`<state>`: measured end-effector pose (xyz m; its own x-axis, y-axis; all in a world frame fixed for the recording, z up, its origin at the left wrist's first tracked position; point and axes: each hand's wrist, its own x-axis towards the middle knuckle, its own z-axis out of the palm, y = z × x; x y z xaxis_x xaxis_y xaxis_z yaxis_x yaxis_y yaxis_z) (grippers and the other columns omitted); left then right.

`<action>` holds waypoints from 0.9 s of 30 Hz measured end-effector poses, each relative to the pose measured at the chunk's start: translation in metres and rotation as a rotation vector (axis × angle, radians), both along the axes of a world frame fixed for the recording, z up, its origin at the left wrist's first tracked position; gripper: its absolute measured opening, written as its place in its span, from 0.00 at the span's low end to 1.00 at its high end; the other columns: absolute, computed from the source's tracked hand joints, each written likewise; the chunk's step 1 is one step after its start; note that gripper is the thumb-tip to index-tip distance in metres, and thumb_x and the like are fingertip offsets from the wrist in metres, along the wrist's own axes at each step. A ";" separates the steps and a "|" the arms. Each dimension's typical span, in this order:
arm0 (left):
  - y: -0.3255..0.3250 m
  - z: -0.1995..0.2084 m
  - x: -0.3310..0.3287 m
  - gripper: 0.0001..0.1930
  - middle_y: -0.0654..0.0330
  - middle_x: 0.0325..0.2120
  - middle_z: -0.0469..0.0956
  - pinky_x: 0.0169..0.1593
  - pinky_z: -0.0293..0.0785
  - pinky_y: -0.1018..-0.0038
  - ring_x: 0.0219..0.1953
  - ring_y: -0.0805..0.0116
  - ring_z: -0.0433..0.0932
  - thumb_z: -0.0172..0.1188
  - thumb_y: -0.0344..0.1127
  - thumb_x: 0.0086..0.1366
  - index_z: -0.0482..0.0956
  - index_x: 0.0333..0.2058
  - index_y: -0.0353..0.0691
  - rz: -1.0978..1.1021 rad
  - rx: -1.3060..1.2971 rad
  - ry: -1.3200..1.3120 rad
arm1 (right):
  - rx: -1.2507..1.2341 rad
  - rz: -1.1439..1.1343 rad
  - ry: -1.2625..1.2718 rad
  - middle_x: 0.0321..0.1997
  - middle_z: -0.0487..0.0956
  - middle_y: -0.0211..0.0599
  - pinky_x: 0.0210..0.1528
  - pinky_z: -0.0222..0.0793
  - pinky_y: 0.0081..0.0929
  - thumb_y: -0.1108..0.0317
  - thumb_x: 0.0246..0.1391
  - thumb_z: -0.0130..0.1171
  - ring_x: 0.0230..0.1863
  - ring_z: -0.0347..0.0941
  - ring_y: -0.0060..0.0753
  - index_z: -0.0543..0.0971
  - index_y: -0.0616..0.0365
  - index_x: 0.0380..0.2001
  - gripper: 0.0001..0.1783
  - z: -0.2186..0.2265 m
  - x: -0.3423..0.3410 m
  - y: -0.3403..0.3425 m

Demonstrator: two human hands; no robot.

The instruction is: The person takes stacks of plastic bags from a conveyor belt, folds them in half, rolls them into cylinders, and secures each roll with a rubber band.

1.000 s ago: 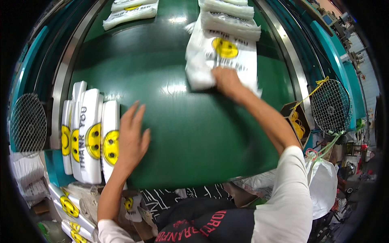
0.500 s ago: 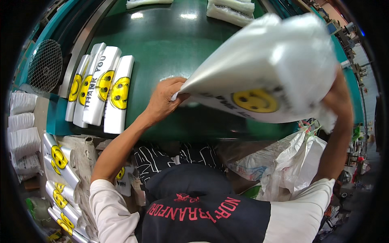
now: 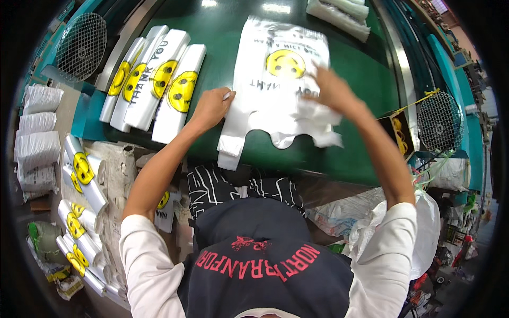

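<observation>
Closest in, past the person's lap, the white bag [image 3: 260, 108] lies spread on the green table [image 3: 313, 160], in the upper middle of the frame. The left hand [image 3: 212, 109] seems to pinch its left edge. The right hand [image 3: 335, 93] is blurry over its right side, fingers wide; whether they touch it, one cannot tell. This looks like the flattening step. The next move seems to need a firm left pinch and a gentle right palm. Farther off, a pile [image 3: 339, 17] sits at the upper right.
</observation>
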<state>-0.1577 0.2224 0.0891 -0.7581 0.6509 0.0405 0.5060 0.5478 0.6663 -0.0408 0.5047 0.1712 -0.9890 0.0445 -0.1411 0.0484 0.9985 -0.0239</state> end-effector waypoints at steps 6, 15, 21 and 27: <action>-0.032 -0.008 0.012 0.11 0.48 0.29 0.79 0.38 0.73 0.70 0.32 0.58 0.78 0.55 0.34 0.62 0.78 0.35 0.30 -0.072 0.019 0.024 | -0.135 0.109 0.162 0.55 0.73 0.47 0.51 0.68 0.39 0.53 0.48 0.64 0.55 0.68 0.47 0.76 0.58 0.40 0.22 -0.065 0.085 -0.017; 0.002 0.012 0.027 0.39 0.43 0.39 0.73 0.44 0.73 0.60 0.43 0.49 0.75 0.61 0.52 0.55 0.60 0.61 0.40 0.010 -0.336 0.126 | -0.052 -0.289 0.088 0.59 0.66 0.59 0.50 0.69 0.44 0.47 0.46 0.64 0.57 0.67 0.52 0.63 0.56 0.60 0.42 -0.069 0.085 0.004; 0.037 -0.008 0.026 0.46 0.41 0.46 0.65 0.46 0.73 0.55 0.46 0.43 0.72 0.65 0.48 0.50 0.53 0.65 0.43 0.106 -0.470 0.186 | -0.166 -0.450 0.056 0.63 0.60 0.59 0.54 0.67 0.49 0.53 0.44 0.63 0.58 0.61 0.58 0.55 0.52 0.66 0.47 -0.078 0.060 -0.009; 0.052 0.018 0.018 0.27 0.40 0.40 0.67 0.36 0.76 0.56 0.34 0.42 0.76 0.54 0.26 0.55 0.65 0.56 0.44 -0.059 -0.339 0.569 | -0.159 -0.476 -0.005 0.56 0.67 0.59 0.52 0.69 0.48 0.57 0.42 0.65 0.54 0.66 0.60 0.55 0.56 0.65 0.47 -0.070 0.057 0.003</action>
